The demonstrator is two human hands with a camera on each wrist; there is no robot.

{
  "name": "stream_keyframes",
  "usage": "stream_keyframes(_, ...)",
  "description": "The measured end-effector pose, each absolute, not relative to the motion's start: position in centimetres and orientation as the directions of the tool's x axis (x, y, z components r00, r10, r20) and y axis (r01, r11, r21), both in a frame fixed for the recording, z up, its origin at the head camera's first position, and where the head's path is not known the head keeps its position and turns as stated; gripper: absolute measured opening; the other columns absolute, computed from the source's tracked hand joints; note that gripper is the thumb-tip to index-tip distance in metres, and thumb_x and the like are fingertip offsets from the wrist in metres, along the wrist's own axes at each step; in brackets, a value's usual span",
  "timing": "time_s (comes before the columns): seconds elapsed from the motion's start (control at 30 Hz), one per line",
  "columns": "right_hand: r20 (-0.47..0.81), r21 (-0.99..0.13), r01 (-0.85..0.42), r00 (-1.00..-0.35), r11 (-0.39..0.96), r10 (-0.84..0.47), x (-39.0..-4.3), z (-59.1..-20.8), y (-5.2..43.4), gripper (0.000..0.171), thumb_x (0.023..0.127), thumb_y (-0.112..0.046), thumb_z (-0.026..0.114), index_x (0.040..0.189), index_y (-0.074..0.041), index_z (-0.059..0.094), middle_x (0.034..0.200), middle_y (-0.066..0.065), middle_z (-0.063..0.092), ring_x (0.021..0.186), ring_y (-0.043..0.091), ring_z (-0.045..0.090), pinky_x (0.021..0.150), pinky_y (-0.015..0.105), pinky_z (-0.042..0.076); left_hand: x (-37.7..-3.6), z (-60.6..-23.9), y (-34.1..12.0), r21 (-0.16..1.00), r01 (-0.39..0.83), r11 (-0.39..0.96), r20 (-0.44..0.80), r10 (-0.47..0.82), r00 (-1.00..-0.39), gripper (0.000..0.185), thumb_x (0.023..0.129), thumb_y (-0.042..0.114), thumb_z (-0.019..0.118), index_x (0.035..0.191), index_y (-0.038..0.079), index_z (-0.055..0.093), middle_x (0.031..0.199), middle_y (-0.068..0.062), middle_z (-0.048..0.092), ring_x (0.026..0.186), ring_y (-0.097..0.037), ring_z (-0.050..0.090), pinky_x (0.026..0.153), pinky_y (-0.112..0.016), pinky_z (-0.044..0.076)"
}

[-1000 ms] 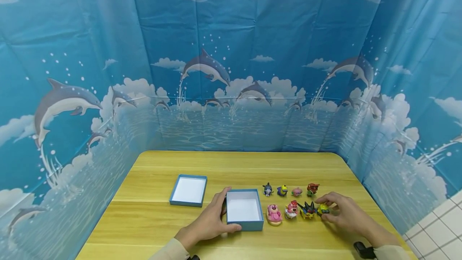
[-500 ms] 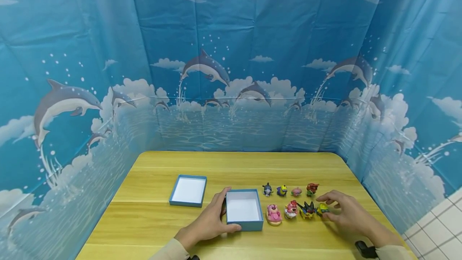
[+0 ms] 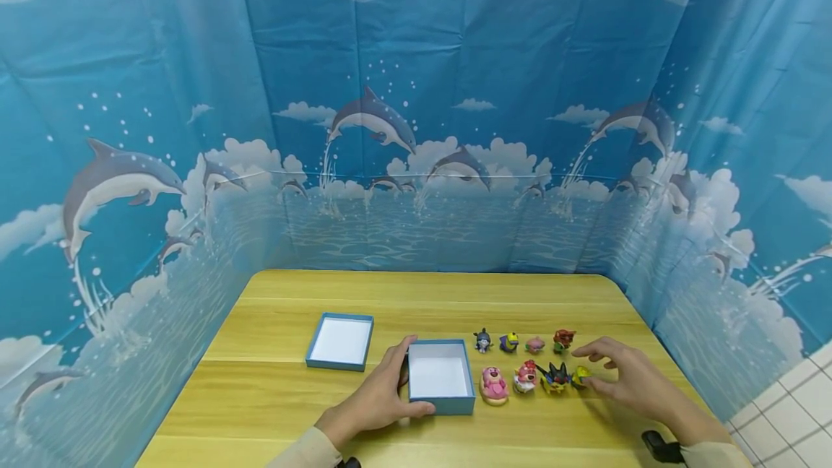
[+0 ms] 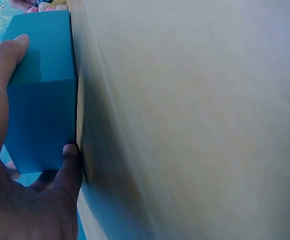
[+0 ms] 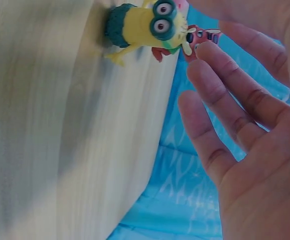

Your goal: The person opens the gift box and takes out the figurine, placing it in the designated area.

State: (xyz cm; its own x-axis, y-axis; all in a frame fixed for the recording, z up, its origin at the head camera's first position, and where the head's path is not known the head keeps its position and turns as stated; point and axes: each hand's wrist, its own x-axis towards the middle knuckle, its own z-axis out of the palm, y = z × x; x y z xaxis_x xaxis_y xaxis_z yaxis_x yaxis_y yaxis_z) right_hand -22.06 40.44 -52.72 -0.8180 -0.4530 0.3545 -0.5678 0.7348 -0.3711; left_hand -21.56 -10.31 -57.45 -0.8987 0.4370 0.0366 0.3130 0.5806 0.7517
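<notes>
My left hand (image 3: 380, 397) grips an open blue box (image 3: 445, 406) with a white inside, the thumb on its front wall and the fingers along its left side. In the left wrist view the thumb presses one blue face of the box (image 4: 42, 125) and the fingers reach round another. My right hand (image 3: 633, 380) hovers just right of a yellow minion figure (image 3: 578, 379), its fingers loosely bent and nothing between them. In the right wrist view the minion figure (image 5: 140, 25) stands on the table, with goggles and a teal skirt, apart from the fingertips.
A blue lid (image 3: 339, 342) lies inside up at the left. Beside the box stand a pink bear (image 3: 494, 385), another pink figure (image 3: 525, 378) and a black-eared figure (image 3: 555, 378). Behind them is a row with a grey figure (image 3: 482, 341) and a red fox-like figure (image 3: 562, 341).
My right hand has let go of the minion figure and drawn back slightly up and to the right, its fingers spreading. My left hand and the box have stayed put.
</notes>
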Motion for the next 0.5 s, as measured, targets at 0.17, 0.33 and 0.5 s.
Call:
stream_keyframes(0.17, 0.413, -0.326, -0.594, -0.789, 0.736, -0.454, -22.0, -52.1, 40.0, 0.051, 0.082, -0.008, 0.105, 0.128, -0.017, 0.083, 0.118, 0.004, 0.082, 0.099, 0.018, 0.08, 0.073, 0.03, 0.066, -21.6, -57.4, -10.4, 0.76, 0.307, 0.573, 0.033, 0.438, -0.898, 0.129, 0.095, 0.067, 0.093, 0.189, 0.03, 0.013, 0.184, -0.019, 0.039, 0.155, -0.033, 0.059, 0.126, -0.06, 0.053)
stream_keyframes(0.33, 0.433, -0.284, -0.582, -0.787, 0.762, -0.44, -21.8, -51.4, 39.4, 0.05, 0.083, -0.007, 0.105, 0.127, -0.019, 0.083, 0.118, 0.0, 0.081, 0.098, 0.013, 0.078, 0.073, 0.03, 0.065, -21.6, -57.5, -10.4, 0.766, 0.306, 0.565, 0.034, 0.44, -0.897, 0.129, 0.095, 0.066, 0.093, 0.189, 0.027, 0.014, 0.184, -0.019, 0.039, 0.155, -0.032, 0.058, 0.126, -0.058, 0.053)
stream_keyframes(0.5, 0.468, -0.258, -0.591, -0.768, 0.764, -0.437, -21.6, -50.9, 38.7, 0.048, 0.084, -0.006, 0.104, 0.125, -0.022, 0.083, 0.118, -0.002, 0.081, 0.102, 0.0, 0.073, 0.075, 0.028, 0.064, -21.5, -57.4, -10.4, 0.763, 0.305, 0.57, 0.032, 0.438, -0.898, 0.13, 0.095, 0.066, 0.093, 0.189, 0.026, 0.014, 0.183, -0.019, 0.04, 0.153, -0.031, 0.059, 0.126, -0.057, 0.053)
